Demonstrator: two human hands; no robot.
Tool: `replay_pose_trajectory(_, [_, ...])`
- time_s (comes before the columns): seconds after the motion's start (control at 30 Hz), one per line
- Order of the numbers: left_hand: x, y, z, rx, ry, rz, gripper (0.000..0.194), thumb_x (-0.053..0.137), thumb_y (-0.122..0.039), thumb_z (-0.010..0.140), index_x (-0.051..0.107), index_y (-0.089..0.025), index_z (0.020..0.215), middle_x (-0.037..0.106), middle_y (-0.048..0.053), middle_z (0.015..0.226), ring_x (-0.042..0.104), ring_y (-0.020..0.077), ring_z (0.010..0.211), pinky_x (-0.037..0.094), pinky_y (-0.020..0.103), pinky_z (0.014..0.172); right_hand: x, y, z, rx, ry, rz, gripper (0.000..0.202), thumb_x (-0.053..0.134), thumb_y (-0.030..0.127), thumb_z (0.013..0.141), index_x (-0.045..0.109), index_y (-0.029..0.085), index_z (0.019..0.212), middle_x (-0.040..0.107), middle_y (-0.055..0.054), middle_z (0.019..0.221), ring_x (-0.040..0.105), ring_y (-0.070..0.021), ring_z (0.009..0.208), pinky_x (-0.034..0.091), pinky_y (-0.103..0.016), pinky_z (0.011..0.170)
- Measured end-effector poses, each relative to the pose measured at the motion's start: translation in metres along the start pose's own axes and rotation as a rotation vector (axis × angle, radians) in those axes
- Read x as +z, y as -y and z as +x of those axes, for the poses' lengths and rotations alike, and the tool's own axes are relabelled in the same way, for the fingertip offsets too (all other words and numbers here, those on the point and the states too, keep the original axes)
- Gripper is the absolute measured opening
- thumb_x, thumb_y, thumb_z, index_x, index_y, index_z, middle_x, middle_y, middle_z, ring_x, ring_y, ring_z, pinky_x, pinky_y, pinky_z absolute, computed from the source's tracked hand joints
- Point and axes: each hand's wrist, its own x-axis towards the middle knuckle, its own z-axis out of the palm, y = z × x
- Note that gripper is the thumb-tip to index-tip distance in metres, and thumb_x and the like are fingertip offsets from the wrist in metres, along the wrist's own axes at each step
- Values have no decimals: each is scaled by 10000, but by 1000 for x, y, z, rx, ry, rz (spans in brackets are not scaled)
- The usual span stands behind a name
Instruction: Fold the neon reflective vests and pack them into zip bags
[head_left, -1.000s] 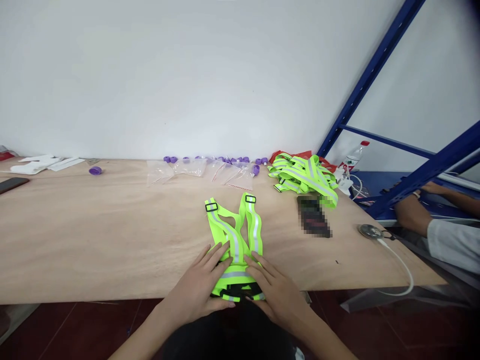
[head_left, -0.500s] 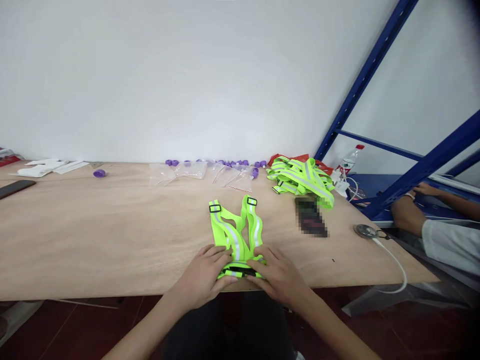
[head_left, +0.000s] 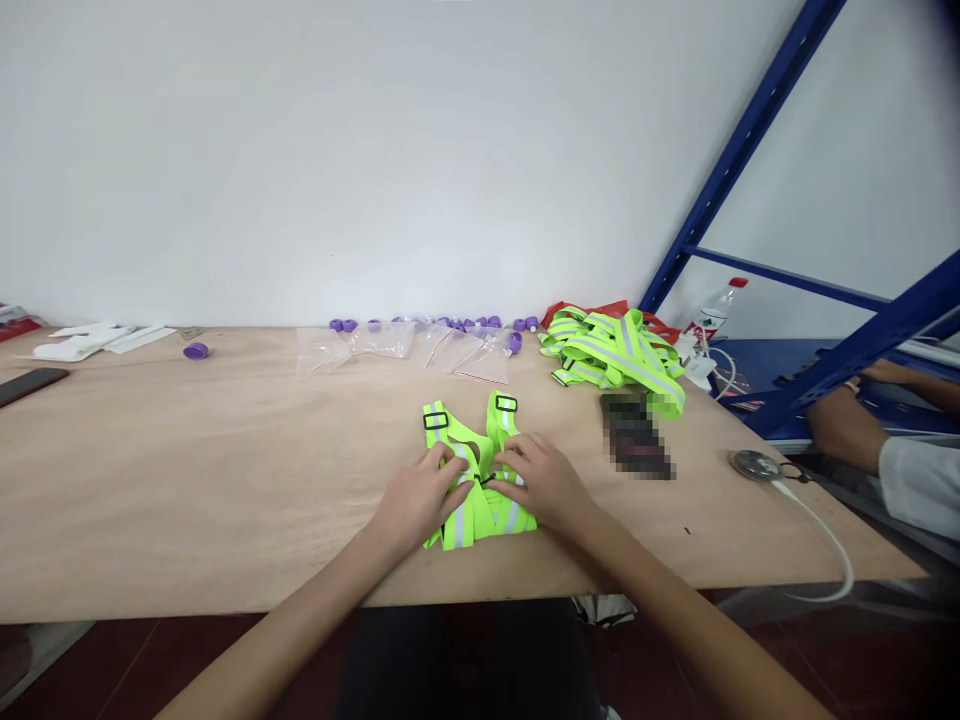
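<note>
Head view shows left hand and right hand, both curled, gripping a folded neon-yellow reflective harness at lower centre of the frame, where even pressure should keep folds flat.

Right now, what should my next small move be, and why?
I'd probably press the near fold flat with both hands: the left hand and right hand are already on either side of the yellow-green harness, its near part looks doubled over, and the black buckles lie beyond the fingers.
</note>
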Motion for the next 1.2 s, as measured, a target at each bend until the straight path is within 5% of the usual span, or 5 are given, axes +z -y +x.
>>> replay_pose_trajectory(0.13, [0,-1,0,168,-146,52,175,510,-255,1004,667,-191,1049,647,116,1177,614,290,1097,538,443,894,0,16,-8,-46,-15,-145,194,543,246,999,678,184,874,687,-83,879,623,-222,844,460,-346,764])
replay_pose_trajectory(0.3, [6,2,3,300,-107,-46,245,423,-199,1036,653,-181,1118,651,107,1297,548,258,1307,451,457,1112,-5,27,-25,-46,7,-76,201,505,216,999,701,174,1003,727,-134,1085,660,-261,1033,510,-400,875])
replay_pose_trajectory(0.6, [3,7,-3,203,129,-308,379,339,-284,1067,580,-181,1341,603,114,1415,562,230,1333,487,376,1102,-7,20,-43,2,171,216,456,728,385,876,603,148,1245,607,-177,1410,523,-291,1370,501,-494,1101])
replay_pose_trajectory(0.97, [1,3,-65,16,78,-249,673,491,-417,1016,194,-288,1605,126,117,1697,175,352,1544,380,559,1166,-18,30,-46,157,269,289,443,730,298,846,630,177,1260,519,-160,1498,327,-365,1495,429,-578,1142])
replay_pose_trajectory(1.2, [9,-20,-58,-77,82,-419,786,553,-412,985,90,-319,1614,-25,123,1706,115,366,1548,371,585,1162,-16,30,-44,123,294,288,439,713,353,875,625,172,1266,553,-165,1466,437,-349,1431,456,-550,1128])
